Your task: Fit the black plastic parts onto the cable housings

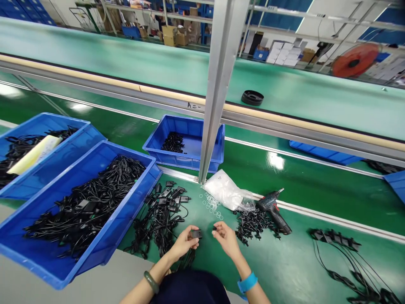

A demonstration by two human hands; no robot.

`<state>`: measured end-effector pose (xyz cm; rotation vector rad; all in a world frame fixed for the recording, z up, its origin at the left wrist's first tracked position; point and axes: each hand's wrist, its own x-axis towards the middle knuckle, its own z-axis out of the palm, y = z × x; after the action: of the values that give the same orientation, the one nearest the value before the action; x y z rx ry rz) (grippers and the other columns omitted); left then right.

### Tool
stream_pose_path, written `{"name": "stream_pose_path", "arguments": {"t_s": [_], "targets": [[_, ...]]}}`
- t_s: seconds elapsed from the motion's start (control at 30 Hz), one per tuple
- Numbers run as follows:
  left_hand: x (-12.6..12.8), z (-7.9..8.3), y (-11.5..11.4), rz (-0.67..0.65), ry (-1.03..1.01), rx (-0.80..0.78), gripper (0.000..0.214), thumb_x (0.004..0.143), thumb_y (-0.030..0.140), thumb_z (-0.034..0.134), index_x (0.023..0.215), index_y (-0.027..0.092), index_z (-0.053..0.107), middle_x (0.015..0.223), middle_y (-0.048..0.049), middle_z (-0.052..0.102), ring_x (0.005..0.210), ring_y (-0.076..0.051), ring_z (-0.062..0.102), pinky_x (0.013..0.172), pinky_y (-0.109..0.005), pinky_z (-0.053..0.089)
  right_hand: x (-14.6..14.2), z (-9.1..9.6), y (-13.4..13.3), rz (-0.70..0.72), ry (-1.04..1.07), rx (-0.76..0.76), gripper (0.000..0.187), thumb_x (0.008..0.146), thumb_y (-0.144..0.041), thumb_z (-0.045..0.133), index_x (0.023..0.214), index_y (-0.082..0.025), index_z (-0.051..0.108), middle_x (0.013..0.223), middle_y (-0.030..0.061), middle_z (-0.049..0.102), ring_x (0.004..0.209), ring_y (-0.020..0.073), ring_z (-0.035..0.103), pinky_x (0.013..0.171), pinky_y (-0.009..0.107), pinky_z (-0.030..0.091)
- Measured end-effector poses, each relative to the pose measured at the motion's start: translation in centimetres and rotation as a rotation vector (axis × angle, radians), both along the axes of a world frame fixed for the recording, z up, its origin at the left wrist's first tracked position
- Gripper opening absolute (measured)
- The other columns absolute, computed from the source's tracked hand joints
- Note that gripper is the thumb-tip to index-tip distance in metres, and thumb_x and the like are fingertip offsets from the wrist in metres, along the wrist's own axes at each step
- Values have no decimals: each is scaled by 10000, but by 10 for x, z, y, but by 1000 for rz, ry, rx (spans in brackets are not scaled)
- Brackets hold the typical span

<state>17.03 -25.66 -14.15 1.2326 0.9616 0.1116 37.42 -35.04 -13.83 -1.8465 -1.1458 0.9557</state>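
Observation:
My left hand (186,241) is closed on a small black box-shaped connector (196,234), held between thumb and fingers above the green table. Close by on the right, my right hand (225,236) pinches a small black part (215,229), too small to name. A heap of black cabled connectors (163,211) lies left of my left hand. Beyond my hands are scattered clear rings (212,204) and a white plastic bag (224,190). A pile of small black pieces (255,223) sits right of my right hand, with a power screwdriver (274,211) against it.
Blue bins of black cables (104,202) stand at the left; a smaller blue bin (177,159) holds small black parts. A metal post (218,84) rises ahead, before a conveyor belt (126,55) carrying a round black part (252,98). Several cabled connectors (335,238) lie right.

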Motion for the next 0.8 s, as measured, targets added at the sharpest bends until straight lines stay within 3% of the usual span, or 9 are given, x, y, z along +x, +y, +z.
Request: {"name": "stream_pose_path", "arguments": {"t_s": [0.13, 0.27, 0.47, 0.8], "targets": [[-13, 20, 0, 95, -218, -214, 561, 708, 443, 792, 1138, 227, 504, 865, 2, 561, 704, -106, 555, 669, -236, 443, -29, 29, 2, 24, 117, 93, 137, 851, -279, 595, 957, -192, 587, 754, 8, 645, 637, 155, 615, 594, 258, 514], [-17, 33, -5, 152, -337, -316, 542, 662, 409, 862, 1056, 216, 543, 856, 15, 532, 674, -86, 510, 627, -213, 415, -42, 52, 3, 100, 103, 159, 224, 858, -195, 574, 1047, -223, 690, 934, 36, 670, 706, 143, 618, 644, 258, 507], [-18, 34, -9, 173, -397, -334, 514, 656, 337, 886, 1030, 199, 561, 845, 29, 540, 674, -80, 477, 611, -197, 392, -52, 62, 2, 163, -71, 173, 157, 886, -105, 556, 950, -202, 661, 880, 32, 655, 766, 181, 614, 706, 302, 494], [-21, 33, -10, 177, -401, -304, 527, 669, 316, 877, 1070, 199, 555, 822, 36, 526, 676, -86, 472, 629, -213, 395, -50, 78, 6, 351, -315, 152, 192, 931, -87, 507, 992, -206, 644, 941, 46, 654, 812, 221, 628, 749, 365, 521]]}}
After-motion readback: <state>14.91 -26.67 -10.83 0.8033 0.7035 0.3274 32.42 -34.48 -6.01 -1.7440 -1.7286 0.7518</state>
